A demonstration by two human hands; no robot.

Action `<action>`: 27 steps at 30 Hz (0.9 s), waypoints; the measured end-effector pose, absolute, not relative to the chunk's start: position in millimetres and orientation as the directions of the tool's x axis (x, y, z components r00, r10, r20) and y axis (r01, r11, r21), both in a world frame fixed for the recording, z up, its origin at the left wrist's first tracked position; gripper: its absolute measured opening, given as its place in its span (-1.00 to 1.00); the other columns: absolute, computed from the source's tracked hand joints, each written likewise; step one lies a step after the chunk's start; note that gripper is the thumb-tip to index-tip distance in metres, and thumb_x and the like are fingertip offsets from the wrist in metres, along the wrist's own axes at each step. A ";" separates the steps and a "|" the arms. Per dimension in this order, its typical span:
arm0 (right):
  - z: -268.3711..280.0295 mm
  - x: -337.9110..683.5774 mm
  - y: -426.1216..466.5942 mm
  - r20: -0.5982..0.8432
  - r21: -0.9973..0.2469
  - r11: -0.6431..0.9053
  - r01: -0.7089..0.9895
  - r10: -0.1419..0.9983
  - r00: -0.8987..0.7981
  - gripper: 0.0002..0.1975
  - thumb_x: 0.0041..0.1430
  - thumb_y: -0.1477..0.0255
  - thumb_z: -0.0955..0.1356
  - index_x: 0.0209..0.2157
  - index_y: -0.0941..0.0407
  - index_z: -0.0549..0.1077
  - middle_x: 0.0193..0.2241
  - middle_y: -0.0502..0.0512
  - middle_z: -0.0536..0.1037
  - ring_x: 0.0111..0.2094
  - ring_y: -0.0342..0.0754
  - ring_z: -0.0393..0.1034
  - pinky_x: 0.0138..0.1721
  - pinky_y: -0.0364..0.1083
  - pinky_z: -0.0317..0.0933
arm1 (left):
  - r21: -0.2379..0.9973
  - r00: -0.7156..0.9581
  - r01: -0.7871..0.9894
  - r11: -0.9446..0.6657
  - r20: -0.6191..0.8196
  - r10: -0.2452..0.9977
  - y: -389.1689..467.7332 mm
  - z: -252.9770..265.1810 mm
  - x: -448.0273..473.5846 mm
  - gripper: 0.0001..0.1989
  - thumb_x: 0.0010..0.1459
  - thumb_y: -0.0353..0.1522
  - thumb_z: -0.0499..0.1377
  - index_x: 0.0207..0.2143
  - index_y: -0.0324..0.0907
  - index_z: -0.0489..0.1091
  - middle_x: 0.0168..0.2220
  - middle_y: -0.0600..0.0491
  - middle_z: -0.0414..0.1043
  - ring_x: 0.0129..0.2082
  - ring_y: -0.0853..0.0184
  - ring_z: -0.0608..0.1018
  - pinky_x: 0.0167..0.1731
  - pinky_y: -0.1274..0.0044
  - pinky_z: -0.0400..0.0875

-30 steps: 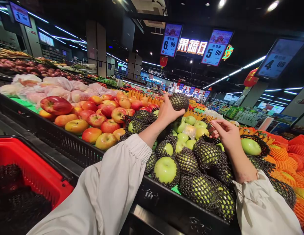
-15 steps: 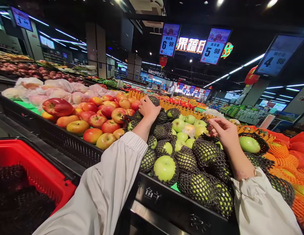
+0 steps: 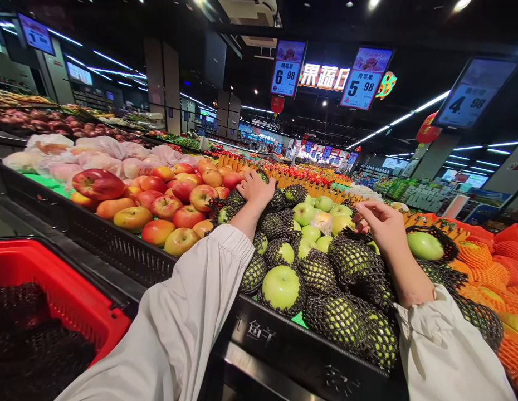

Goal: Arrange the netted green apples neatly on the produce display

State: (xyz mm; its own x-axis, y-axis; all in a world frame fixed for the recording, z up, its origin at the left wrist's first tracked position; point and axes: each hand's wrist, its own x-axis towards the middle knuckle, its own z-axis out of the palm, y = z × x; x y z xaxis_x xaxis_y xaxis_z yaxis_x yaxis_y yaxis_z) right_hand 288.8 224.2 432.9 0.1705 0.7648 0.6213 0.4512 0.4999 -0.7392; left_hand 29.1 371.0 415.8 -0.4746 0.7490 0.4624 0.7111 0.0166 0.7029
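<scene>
Now has a netted fruit (image 3: 264,176) lowered, seemingly placed, at the left hand (image 3: 257,190), curved with unclear grip, and keeps the right hand (image 3: 385,225) half-curled, equally unreadable.

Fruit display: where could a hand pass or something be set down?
Open air between left hand and right hand, above the green apples; a strip of green liner between bagged fruit and the crate wall. Crowded: red apples and netted apples, packed together.
</scene>
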 end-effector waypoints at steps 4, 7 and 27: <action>432.5 289.1 225.6 0.617 -0.742 0.496 0.451 0.768 0.170 -0.49 -0.16 -0.03 0.52 -0.37 0.12 0.52 -0.59 0.03 0.52 -0.69 -0.11 0.37 -0.65 -0.14 0.18 | 0.693 -0.448 0.721 -0.001 0.467 0.763 370.7 416.4 31.1 -0.23 0.22 0.03 -0.08 0.29 -0.32 0.17 0.32 -0.24 0.18 0.24 -0.06 0.32 0.23 0.15 0.15; 431.5 293.3 228.2 0.609 -0.748 0.488 0.450 0.775 0.171 -0.48 -0.14 -0.04 0.52 -0.35 0.13 0.52 -0.58 0.04 0.53 -0.68 -0.10 0.38 -0.64 -0.14 0.18 | 0.706 -0.450 0.709 -0.002 0.454 0.769 368.1 417.4 35.1 -0.15 0.23 0.07 -0.14 0.37 -0.32 0.02 0.34 -0.27 0.14 0.29 -0.09 0.26 0.26 0.14 0.10; 423.1 326.7 249.6 0.548 -0.824 0.464 0.324 0.797 0.253 -0.42 -0.27 -0.04 0.55 -0.35 0.13 0.53 -0.59 0.02 0.52 -0.68 -0.08 0.37 -0.66 -0.13 0.18 | 0.361 -0.313 0.928 0.089 0.632 0.709 225.2 401.7 -178.1 -0.14 0.13 0.10 -0.11 0.33 -0.25 0.00 0.41 -0.22 -0.02 0.42 0.01 0.03 0.34 0.24 -0.01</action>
State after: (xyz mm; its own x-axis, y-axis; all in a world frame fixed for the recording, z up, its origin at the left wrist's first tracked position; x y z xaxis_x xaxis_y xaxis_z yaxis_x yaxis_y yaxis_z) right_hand 326.7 249.6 423.1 0.2530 0.7972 0.5481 0.3240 0.4640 -0.8245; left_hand -178.1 225.2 401.7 -0.3133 0.7087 0.6321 0.9284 0.0886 0.3609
